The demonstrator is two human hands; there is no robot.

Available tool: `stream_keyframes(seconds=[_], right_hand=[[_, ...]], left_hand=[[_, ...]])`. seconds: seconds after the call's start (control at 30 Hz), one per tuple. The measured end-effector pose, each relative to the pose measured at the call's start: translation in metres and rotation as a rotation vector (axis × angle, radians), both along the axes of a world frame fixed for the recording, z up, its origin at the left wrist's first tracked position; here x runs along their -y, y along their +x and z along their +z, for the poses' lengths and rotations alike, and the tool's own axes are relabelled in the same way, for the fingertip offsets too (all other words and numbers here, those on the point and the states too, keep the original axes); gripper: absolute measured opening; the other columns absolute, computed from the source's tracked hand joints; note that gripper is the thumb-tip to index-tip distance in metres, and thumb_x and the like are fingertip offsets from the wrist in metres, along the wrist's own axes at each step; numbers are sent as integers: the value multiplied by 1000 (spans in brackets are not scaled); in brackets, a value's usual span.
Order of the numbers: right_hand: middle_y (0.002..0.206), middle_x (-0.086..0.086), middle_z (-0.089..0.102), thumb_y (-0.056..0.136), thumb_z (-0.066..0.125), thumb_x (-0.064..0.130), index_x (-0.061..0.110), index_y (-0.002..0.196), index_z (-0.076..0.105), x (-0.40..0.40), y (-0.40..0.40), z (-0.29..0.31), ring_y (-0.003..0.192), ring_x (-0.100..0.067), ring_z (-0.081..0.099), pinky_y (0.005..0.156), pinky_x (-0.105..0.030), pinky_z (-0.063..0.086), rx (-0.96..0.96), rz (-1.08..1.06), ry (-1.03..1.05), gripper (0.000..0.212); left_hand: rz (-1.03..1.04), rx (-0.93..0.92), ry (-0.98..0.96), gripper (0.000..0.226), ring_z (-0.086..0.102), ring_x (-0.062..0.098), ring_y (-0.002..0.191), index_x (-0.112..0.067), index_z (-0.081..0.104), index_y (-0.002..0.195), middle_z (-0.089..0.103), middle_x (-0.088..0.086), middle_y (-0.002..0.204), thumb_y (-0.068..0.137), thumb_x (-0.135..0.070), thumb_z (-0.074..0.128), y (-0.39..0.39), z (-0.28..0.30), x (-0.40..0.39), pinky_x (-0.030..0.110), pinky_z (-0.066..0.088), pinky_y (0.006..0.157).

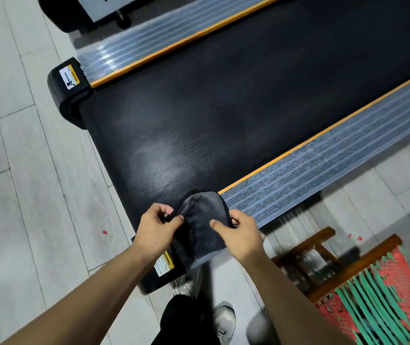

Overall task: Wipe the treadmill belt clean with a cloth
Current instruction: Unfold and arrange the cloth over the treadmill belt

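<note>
A dark grey cloth (202, 221) is held up over the near end of the black treadmill belt (223, 108). My left hand (157, 226) pinches the cloth's left edge between thumb and fingers. My right hand (238, 229) pinches its right edge the same way, so the cloth is stretched between both hands. The cloth hangs just above the belt's rear corner and hides part of it. A pale sheen shows on the belt just ahead of the cloth.
Ribbed grey side rails (323, 168) with orange trim run along both sides of the belt. A black end cap with a warning label (165, 266) is below my hands. A wooden stool with woven red and green seat (373, 295) stands right. My shoes (223, 319) are on the pale tiled floor (29, 195).
</note>
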State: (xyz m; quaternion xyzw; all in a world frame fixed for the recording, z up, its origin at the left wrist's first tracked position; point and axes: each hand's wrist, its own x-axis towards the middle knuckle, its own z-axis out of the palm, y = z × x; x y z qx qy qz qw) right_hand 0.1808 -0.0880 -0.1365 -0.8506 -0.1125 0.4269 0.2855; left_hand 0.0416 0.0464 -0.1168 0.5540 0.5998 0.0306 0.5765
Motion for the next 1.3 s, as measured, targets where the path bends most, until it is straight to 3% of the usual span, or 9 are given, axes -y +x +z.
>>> stream_keyframes(seconds=[0.13, 0.23, 0.3, 0.37, 0.5, 0.67, 0.8, 1.03, 1.3], right_hand=[[96, 9, 72, 68, 69, 70, 25, 96, 66, 16, 21, 57, 100, -16, 65, 93, -47, 52, -68, -85, 189, 53], [93, 8, 72, 83, 74, 40, 22, 91, 66, 20, 42, 128, 100, -11, 65, 92, -43, 54, -74, -96, 299, 22], [92, 4, 72, 86, 73, 29, 19, 89, 66, 21, 53, 176, 97, -12, 66, 90, -44, 55, -79, -119, 351, 13], [100, 3, 72, 82, 75, 36, 23, 97, 67, 22, 63, 218, 104, -14, 66, 93, -46, 54, -66, -144, 369, 21], [116, 0, 68, 71, 72, 52, 30, 109, 62, 24, 86, 288, 120, -19, 59, 102, -48, 49, -9, -155, 406, 45], [116, 6, 67, 74, 67, 47, 39, 108, 59, 16, 115, 378, 119, -14, 59, 102, -41, 50, 98, -97, 438, 35], [117, 6, 67, 83, 71, 35, 35, 111, 61, 5, 134, 429, 118, -12, 58, 105, -34, 47, 133, -88, 481, 29], [96, 0, 71, 88, 69, 17, 24, 97, 64, -13, 161, 499, 98, -20, 66, 99, -39, 52, 238, -73, 588, 12], [96, 10, 73, 88, 68, 13, 26, 93, 65, -26, 187, 543, 99, -3, 66, 93, -22, 49, 272, -93, 610, 14]], left_hand=[[-53, 106, 5, 20, 66, 22, 80, -15, 62, 98, 69, 10, 89, 88, -3, 74, 10, 60, -1, 40, 59, 78], [-121, 165, 75, 23, 64, 16, 84, -18, 62, 101, 68, 5, 95, 89, -2, 73, 25, 123, 0, 29, 57, 79], [-147, 203, 106, 23, 64, 16, 87, -18, 62, 102, 68, 4, 97, 90, -1, 72, 35, 166, 0, 31, 56, 80], [-167, 232, 147, 23, 65, 16, 86, -20, 62, 102, 69, 2, 98, 91, -1, 71, 47, 211, 3, 34, 58, 79], [-170, 322, 213, 20, 65, -1, 72, -11, 60, 101, 65, 2, 97, 93, 6, 66, 72, 299, 9, 16, 54, 62], [-205, 336, 287, 23, 67, 23, 92, -34, 64, 97, 70, -12, 97, 87, -17, 76, 89, 380, -3, 59, 57, 84], [-213, 390, 341, 20, 68, 24, 91, -35, 64, 98, 70, -11, 100, 83, -28, 74, 109, 430, -17, 62, 56, 83], [-248, 506, 385, 22, 64, 21, 85, -28, 63, 102, 69, -11, 101, 91, -12, 73, 141, 484, -39, 62, 55, 80], [-274, 589, 358, 22, 64, 27, 95, -31, 63, 103, 71, -10, 105, 83, -28, 72, 173, 523, -51, 61, 55, 77]])
